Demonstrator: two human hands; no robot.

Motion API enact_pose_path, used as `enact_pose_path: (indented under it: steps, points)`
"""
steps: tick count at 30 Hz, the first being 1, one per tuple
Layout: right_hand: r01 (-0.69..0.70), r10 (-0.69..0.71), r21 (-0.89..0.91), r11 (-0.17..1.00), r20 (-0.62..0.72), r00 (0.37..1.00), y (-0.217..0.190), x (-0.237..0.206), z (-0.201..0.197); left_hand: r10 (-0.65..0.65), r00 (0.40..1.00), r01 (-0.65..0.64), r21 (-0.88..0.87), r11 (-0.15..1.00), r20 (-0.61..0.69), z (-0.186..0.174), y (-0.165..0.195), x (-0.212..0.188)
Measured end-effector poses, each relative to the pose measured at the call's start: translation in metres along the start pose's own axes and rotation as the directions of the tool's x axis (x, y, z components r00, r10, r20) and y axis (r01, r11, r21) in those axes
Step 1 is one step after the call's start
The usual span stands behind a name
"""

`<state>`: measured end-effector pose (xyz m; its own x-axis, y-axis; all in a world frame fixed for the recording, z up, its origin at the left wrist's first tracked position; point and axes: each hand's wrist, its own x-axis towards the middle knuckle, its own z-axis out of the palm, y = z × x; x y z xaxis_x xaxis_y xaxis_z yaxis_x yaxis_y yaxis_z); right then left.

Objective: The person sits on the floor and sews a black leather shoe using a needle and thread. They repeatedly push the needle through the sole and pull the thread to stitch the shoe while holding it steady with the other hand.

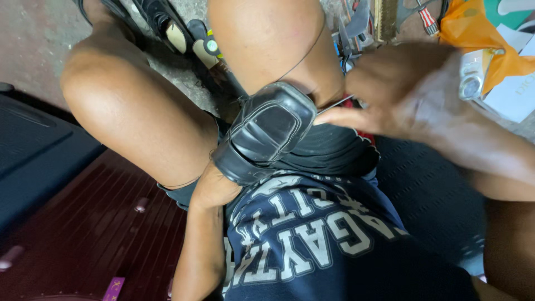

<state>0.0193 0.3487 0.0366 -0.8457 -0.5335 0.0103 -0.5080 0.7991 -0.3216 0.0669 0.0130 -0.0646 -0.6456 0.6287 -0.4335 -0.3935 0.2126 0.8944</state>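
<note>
— Nearest: dark blue shirt [312,245] with pale lettering, filling the lower middle. Just above, black shoe [267,134] propped in the lap, sole side up, wedged between the two bare thighs. Braced that way, probably, to stop any rocking.

— And the left hand [214,187]?

— Tucked under the shoe's lower end, cupping from beneath; fingers hidden, so cannot tell how tightly closed. Looks like a steadying hold.

— Right hand [390,92]?

— Blurred, over the shoe's upper right edge, fingertips pressed together on a thin thread [304,53] or a needle; cannot tell which. Thread arcing up across the right thigh.

— Around the lap?

— Maroon ribbed case [106,223] along the left side. Scattered tools [356,22] beyond the knees, orange bag [473,28] at the top right corner of the floor, small silver camera [473,75] beside.
</note>
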Motion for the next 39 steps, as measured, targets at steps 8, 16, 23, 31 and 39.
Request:
enact_pose_path:
  steps: [8,16,23,31,39]
  points:
    - [-0.085,0.073,-0.069,0.994,-0.163,0.984,0.023,-0.012,0.006,-0.122,0.989,0.144,-0.374,0.916,0.083,0.002,0.003,-0.044]
    - [-0.159,0.159,0.013,0.987,-0.133,0.978,0.034,-0.027,0.018,-0.376,0.920,0.347,-0.211,0.914,-0.114,-0.005,0.090,-0.053]
    - [-0.133,0.171,0.232,0.963,-0.150,0.974,0.025,-0.009,0.018,0.417,0.700,0.233,0.738,0.633,-0.579,0.031,0.155,-0.024]
    - [-0.060,0.090,0.173,0.983,-0.172,0.981,0.007,0.024,-0.005,0.614,0.780,-0.139,0.923,0.359,-0.122,0.035,0.172,0.050]
    - [0.063,0.147,0.653,0.755,-0.261,0.954,0.016,0.047,0.010,0.680,0.682,-0.393,0.649,0.651,-0.270,0.025,0.148,0.041]
